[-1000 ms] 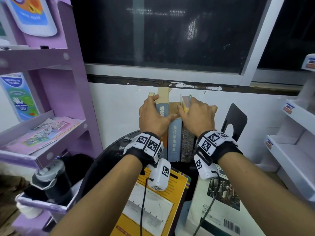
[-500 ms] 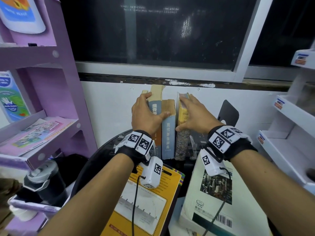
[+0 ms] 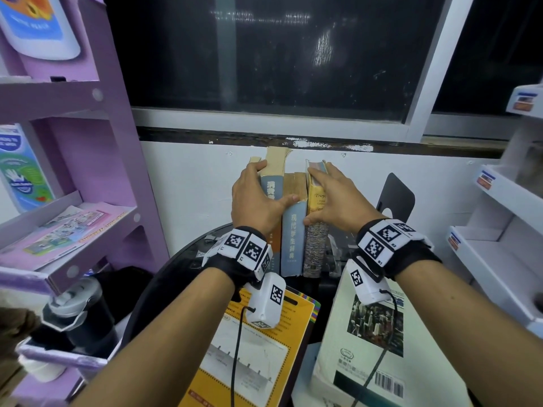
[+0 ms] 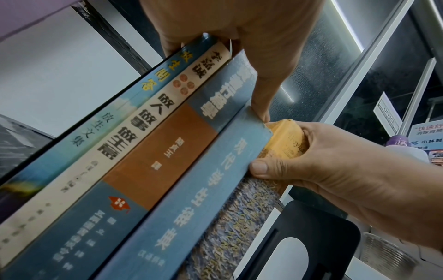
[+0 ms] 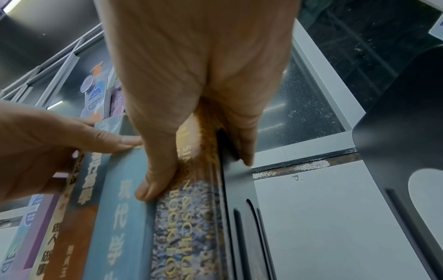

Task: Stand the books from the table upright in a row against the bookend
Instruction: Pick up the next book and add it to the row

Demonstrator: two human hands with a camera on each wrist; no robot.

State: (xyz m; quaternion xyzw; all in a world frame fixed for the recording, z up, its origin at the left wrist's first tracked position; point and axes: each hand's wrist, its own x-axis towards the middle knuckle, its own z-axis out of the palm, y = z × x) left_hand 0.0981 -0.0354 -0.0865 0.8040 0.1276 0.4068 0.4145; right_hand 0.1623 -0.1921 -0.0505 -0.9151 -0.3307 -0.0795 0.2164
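Several books stand upright in a row by the wall on the black round table (image 3: 176,265). My left hand (image 3: 255,201) grips the blue-and-orange book (image 3: 271,183) with its left neighbours, and its thumb presses the top of the light-blue book (image 3: 292,239). At the right end of the row my right hand (image 3: 332,201) pinches the yellow speckled book (image 3: 316,248) between thumb and fingers. The black bookend (image 3: 395,198) stands apart to the right. In the right wrist view a black ribbed plate (image 5: 239,217) lies against that book's (image 5: 187,227) right side.
Two books lie flat at the table's near edge: a yellow one (image 3: 258,356) and a white one (image 3: 370,356). A purple shelf unit (image 3: 88,171) stands on the left and white shelves (image 3: 505,236) on the right. The wall and window run close behind the row.
My right hand has slid from the top of the yellow speckled book, close to the left hand, round to its right side. The left hand keeps its hold.
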